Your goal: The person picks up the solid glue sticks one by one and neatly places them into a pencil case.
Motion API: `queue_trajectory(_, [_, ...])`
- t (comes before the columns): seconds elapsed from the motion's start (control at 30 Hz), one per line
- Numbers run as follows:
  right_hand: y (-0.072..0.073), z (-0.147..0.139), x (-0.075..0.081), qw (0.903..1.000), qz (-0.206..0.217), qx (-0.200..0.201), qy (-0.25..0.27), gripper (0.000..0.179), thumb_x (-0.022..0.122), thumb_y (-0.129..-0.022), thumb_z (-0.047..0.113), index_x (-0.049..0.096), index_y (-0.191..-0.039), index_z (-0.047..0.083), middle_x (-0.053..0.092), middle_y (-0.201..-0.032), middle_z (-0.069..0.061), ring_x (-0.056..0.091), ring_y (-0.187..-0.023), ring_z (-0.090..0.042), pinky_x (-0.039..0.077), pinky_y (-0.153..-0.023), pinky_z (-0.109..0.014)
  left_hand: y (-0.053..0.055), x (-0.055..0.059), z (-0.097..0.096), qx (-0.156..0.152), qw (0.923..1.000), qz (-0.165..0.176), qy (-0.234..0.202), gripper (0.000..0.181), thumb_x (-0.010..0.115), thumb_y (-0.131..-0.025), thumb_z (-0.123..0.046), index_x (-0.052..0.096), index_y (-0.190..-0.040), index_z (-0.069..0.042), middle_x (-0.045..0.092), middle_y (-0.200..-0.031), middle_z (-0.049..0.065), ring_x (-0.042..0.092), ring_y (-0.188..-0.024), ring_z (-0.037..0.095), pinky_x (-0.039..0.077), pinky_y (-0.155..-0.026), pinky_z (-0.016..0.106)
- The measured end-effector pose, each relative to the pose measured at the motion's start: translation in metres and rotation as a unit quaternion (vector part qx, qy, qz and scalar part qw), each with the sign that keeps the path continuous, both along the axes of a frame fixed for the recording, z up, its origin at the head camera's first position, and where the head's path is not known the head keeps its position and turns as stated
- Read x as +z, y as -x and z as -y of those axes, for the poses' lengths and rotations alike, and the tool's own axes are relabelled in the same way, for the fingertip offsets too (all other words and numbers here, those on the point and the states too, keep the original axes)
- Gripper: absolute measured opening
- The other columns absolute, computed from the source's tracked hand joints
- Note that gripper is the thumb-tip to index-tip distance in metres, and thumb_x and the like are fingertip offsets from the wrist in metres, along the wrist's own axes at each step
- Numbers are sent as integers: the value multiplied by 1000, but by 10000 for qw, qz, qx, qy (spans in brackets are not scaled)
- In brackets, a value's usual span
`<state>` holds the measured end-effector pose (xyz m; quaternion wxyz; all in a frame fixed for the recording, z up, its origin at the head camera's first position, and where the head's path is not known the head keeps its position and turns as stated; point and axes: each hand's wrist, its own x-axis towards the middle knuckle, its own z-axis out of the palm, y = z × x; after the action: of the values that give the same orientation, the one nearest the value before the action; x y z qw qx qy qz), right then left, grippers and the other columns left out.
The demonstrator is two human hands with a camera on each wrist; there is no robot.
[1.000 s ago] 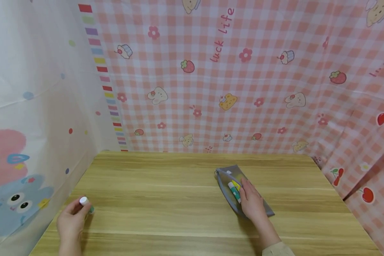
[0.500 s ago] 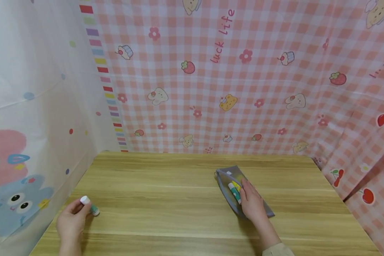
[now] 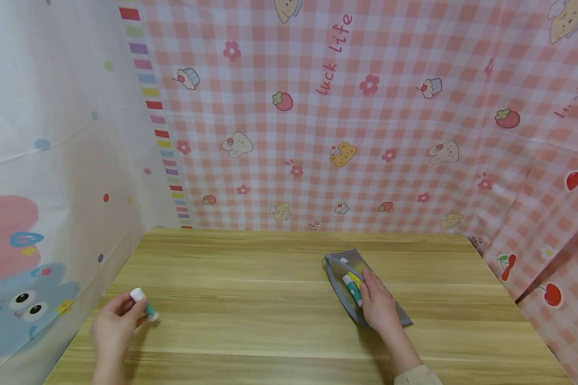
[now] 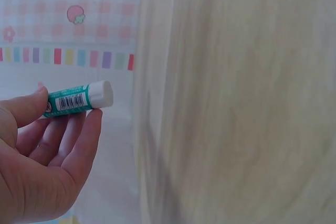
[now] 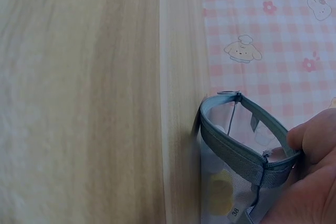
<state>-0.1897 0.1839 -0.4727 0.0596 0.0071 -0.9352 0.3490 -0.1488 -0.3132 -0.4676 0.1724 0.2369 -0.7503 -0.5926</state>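
My left hand (image 3: 115,323) holds a glue stick (image 3: 149,310) above the left part of the table. In the left wrist view, thumb and fingers pinch the tube's green label (image 4: 71,101), and a white end points away from the palm. On the right, my right hand (image 3: 379,303) grips the edge of a grey mesh zipper pouch (image 3: 338,278), whose mouth gapes in the right wrist view. Inside the pouch lie another green-and-white glue stick (image 3: 352,290) and a yellow item (image 3: 355,278) of unclear kind, partly covered by mesh and hand.
Both hands work over a wood-grain table (image 3: 241,310). A pink checked curtain (image 3: 289,128) hangs along its back and right sides. To the left is a white curtain (image 3: 77,160) with cartoon prints.
The left hand has moved slightly right and away from the body with the glue stick, whose green label now shows more. The right hand and pouch have stayed in place.
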Motion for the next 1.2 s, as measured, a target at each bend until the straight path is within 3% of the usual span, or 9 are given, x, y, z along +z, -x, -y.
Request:
queue_trajectory(0.23, [0, 0, -1, 10000, -75, 24, 20, 45, 39, -105, 10, 38, -146, -9, 33, -149, -33, 28, -137, -52, 20, -103, -79, 4, 8, -14, -331, 9994, -7, 32, 42, 67, -93, -3, 53, -128, 14, 68, -91, -1, 61, -74, -5, 60, -69, 24])
queue_trajectory(0.47, [0, 0, -1, 10000, -68, 28, 40, 45, 39, -105, 11, 38, -146, -8, 33, -149, -33, 28, -137, -52, 20, -103, -79, 7, 17, -28, -545, 9976, -115, -420, 45, 69, -92, -3, 52, -130, 12, 66, -85, -11, 63, -76, 0, 61, -71, 29])
queue_trajectory(0.8, [0, 0, -1, 10000, -20, -1, 25, 45, 39, -105, 12, 39, -146, -8, 33, -150, -33, 28, -138, -51, 19, -103, -79, 14, 26, -48, -810, 9948, -229, -576, 43, 68, -93, -3, 53, -131, 9, 66, -84, -16, 64, -80, 1, 61, -72, 29])
queue_trajectory(1.03, [1, 1, -2, 10000, -27, -25, 2, 45, 40, -105, 12, 39, -145, -8, 34, -149, -33, 28, -138, -52, 20, -104, -79, 22, 25, -68, -1054, 9900, -496, -794, 41, 68, -92, 1, 53, -128, 11, 70, -88, -9, 66, -79, 4, 61, -71, 31])
queue_trajectory(1.2, [1, 1, -3, 10000, -14, -32, -44, 45, 40, -105, 11, 39, -145, -9, 33, -149, -33, 28, -137, -52, 21, -104, -78, 27, 25, -84, -1256, 9866, -501, -915, 39, 67, -92, 2, 53, -128, 11, 69, -89, -7, 65, -80, 5, 62, -72, 33])
